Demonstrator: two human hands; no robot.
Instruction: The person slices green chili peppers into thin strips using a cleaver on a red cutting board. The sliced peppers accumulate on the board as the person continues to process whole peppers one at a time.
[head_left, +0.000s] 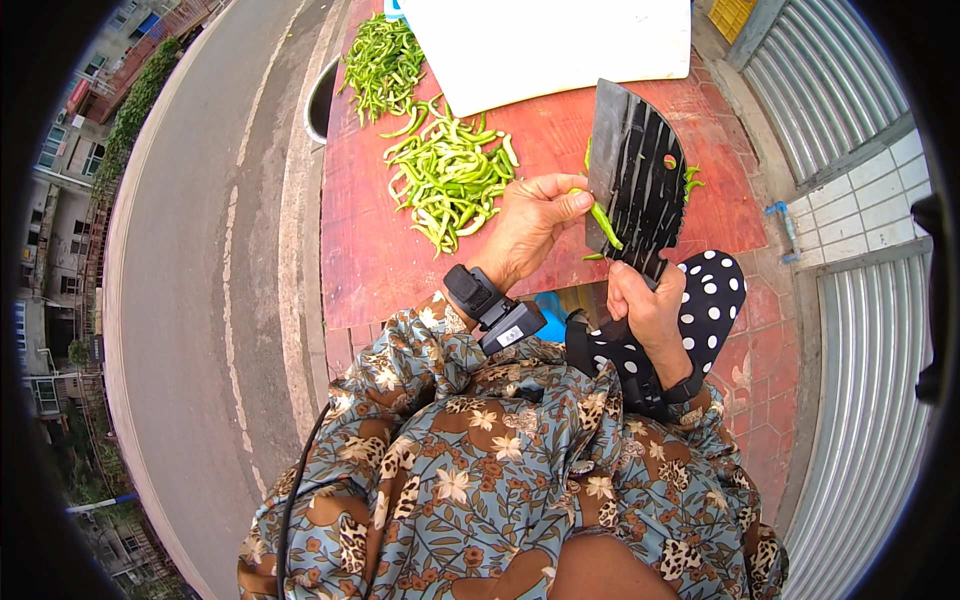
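My left hand (544, 206) pinches a green chili pepper (604, 225) between thumb and fingers. The pepper lies against the lower left part of a broad cleaver blade (634, 172), which stands raised with its tip away from me. My right hand (643, 296) grips the cleaver's handle. A pile of split green chilies (454, 176) lies on the red wooden table (360, 247), left of my left hand. Farther back at the left is a heap of darker green chilies (384, 64). Some more chilies (691, 181) show behind the blade, partly hidden by it.
A white board (555, 45) covers the table's far part. A round container (319, 101) stands beside the table's left edge, next to the road. Polka-dotted black fabric (709, 300) is beside my right hand. Corrugated metal shutters (832, 67) and a blue pipe (784, 229) are on the right.
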